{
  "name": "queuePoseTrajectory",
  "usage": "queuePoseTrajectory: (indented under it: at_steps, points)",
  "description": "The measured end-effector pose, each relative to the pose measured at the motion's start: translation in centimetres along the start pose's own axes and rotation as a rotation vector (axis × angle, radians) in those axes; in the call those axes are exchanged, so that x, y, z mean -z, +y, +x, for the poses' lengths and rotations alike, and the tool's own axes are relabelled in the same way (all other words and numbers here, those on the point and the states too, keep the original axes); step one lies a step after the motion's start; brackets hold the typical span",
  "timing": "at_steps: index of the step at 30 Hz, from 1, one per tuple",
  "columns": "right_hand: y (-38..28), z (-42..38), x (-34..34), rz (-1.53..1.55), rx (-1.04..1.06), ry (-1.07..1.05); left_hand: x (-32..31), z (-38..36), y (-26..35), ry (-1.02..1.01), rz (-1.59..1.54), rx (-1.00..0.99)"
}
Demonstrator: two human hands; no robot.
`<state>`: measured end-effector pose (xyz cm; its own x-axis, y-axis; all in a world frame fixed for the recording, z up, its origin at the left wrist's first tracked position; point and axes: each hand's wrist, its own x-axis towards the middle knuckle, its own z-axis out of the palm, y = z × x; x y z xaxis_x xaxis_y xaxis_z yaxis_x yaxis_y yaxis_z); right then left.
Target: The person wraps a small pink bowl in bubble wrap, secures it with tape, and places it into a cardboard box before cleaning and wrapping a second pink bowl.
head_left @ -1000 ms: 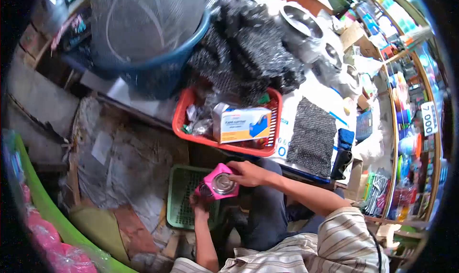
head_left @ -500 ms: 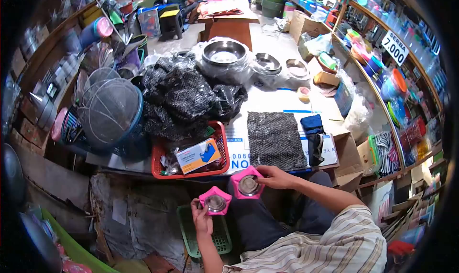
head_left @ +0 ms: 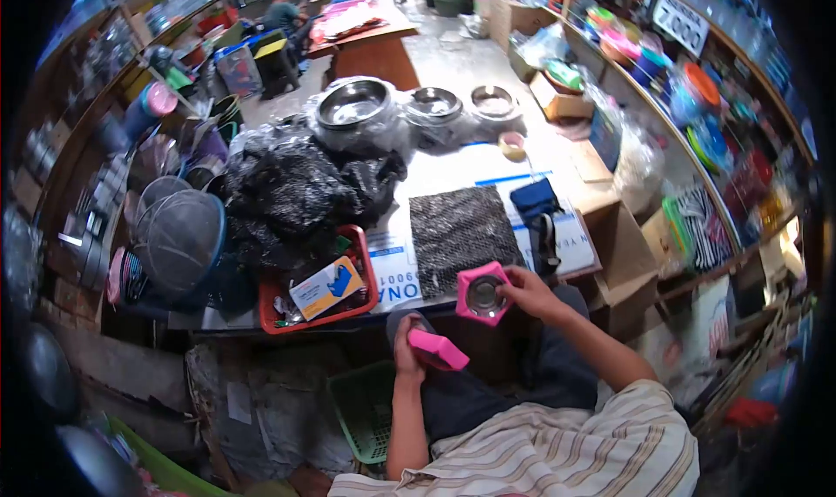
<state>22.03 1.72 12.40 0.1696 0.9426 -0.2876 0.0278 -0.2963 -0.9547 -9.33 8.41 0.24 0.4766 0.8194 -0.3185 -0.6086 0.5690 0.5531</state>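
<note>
My left hand [head_left: 407,351] is closed on a pink five-sided bowl [head_left: 440,351], tilted so its plain pink side shows and its inside is hidden. To the right and slightly higher, my right hand [head_left: 528,293] grips the rim of a second pink bowl [head_left: 475,310], whose round metal insert faces up. The two bowls are apart, held over my lap. Just beyond the second bowl, a sheet of black bubble wrap [head_left: 461,231] lies flat on the white-covered table.
A red basket [head_left: 373,271] holding a tape-cutter box [head_left: 326,288] sits at the table's front left, below crumpled black bubble wrap [head_left: 287,179]. Plastic-wrapped metal bowls [head_left: 353,105], a tape roll [head_left: 512,145] and a blue pouch [head_left: 535,198] lie farther back. A green basket [head_left: 366,414] stands below.
Both hands have moved with their bowls, the right one up toward the bubble wrap sheet. The left bowl has turned from showing its metal inside to showing its pink side. The view has shifted.
</note>
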Motion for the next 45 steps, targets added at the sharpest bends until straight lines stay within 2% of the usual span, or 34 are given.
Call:
queuePoseTrajectory:
  at_steps: [1, 4, 5, 7, 8, 9, 10, 11, 12, 14, 16, 18, 20, 23, 26, 28, 29, 30, 31, 32, 34, 35, 36, 38, 40, 41, 42, 44, 45]
  points:
    - [0.1, -0.3, 0.6, 0.029, 0.025, 0.022, -4.4, -0.4, 0.1, 0.125, 0.093, 0.054]
    - [2.4, -0.9, 1.9, 0.026, 0.086, 0.102, -7.7, 0.4, -1.8, -0.149, 0.391, 0.145]
    - [3.2, -1.0, 2.2, 0.033, 0.101, 0.119, -8.3, 0.9, -2.7, -0.163, 0.403, 0.173]
    - [4.7, -1.0, 3.1, 0.012, 0.071, 0.134, -8.5, 2.3, -4.9, -0.386, 0.519, 0.273]
    - [5.3, -1.2, 3.5, 0.01, 0.059, 0.144, -8.3, 2.9, -5.6, -0.404, 0.525, 0.3]
    - [5.3, -1.5, 3.8, 0.004, 0.069, 0.128, -7.7, 3.7, -6.3, -0.407, 0.478, 0.388]
    - [4.9, -1.8, 4.3, -0.003, 0.077, 0.118, -9.7, 3.8, -6.5, -0.413, 0.43, 0.481]
    - [4.5, -2.1, 4.8, -0.052, 0.092, 0.104, -11.8, 3.2, -7.1, -0.373, 0.461, 0.398]
    - [3.8, -2.2, 5.3, -0.103, 0.099, 0.093, -10.8, 4.5, -8.3, -0.324, 0.511, 0.38]
    - [3.2, -1.2, 7.5, -0.292, 0.121, 0.059, -12.0, 5.3, -8.7, -0.354, 0.38, 0.368]
    - [4.5, 1.8, 10.4, -0.328, 0.22, 0.124, -10.1, 8.3, -10.1, -0.334, 0.328, 0.389]
    - [3.0, 5.3, 14.2, -0.51, 0.091, 0.261, -6.9, 11.7, -11.1, -0.293, 0.295, 0.387]
    - [5.1, 11.5, 17.5, -0.55, 0.262, 0.509, -13.2, 10.6, -10.3, -0.229, 0.221, 0.373]
    - [5.1, 19.7, 21.9, -0.786, 0.111, 0.563, -14.3, 13.0, -11.1, -0.363, 0.136, 0.365]
    - [6.7, 27.2, 23.7, -0.84, -0.162, 0.549, -10.3, 15.8, -13.0, -0.316, 0.197, 0.341]
    - [7.8, 30.6, 23.6, -0.985, -0.318, 0.456, -5.0, 18.2, -13.3, -0.643, -0.067, 0.549]
    - [7.6, 31.8, 23.1, -1.086, -0.45, 0.422, -6.2, 16.7, -13.9, -0.262, 0.236, 0.398]
    - [8.6, 33.2, 22.5, -1.25, -0.521, 0.367, -4.3, 17.1, -13.5, -0.262, 0.254, 0.462]
    - [13.2, 37.6, 22.2, -1.408, -0.556, 0.418, -5.7, 16.4, -13.7, -0.189, 0.253, 0.479]
    - [13.3, 37.5, 22.6, -1.406, -0.6, 0.414, -7.9, 15.5, -13.4, -0.116, 0.255, 0.493]
    - [13.9, 37.8, 23.5, -1.292, -0.527, 0.511, -10.3, 14.5, -13.5, -0.033, 0.324, 0.492]
    - [12.0, 36.0, 23.6, -1.236, -0.48, 0.558, -10.5, 14.5, -13.6, -0.013, 0.345, 0.471]
    - [11.4, 35.1, 23.9, -1.177, -0.43, 0.607, -8.0, 15.4, -14.2, -0.007, 0.34, 0.465]
    - [11.1, 34.3, 24.7, -1.056, -0.322, 0.705, -8.4, 15.0, -14.4, -0.091, 0.363, 0.494]
    - [11.2, 33.4, 25.5, -0.93, -0.197, 0.805, -8.6, 14.7, -14.5, -0.031, 0.418, 0.475]
    - [11.1, 32.6, 26.8, -0.924, -0.018, 0.848, -8.8, 14.7, -14.5, 0.027, 0.466, 0.442]
    - [8.1, 28.2, 27.1, -0.897, 0.137, 0.921, -8.7, 14.8, -14.6, 0.021, 0.47, 0.444]
    - [4.3, 22.0, 28.1, -0.687, 0.356, 0.921, -8.4, 15.0, -14.4, -0.019, 0.385, 0.398]
    - [4.1, 20.7, 27.9, -0.559, 0.346, 1.001, -8.8, 15.1, -14.3, -0.022, 0.356, 0.391]
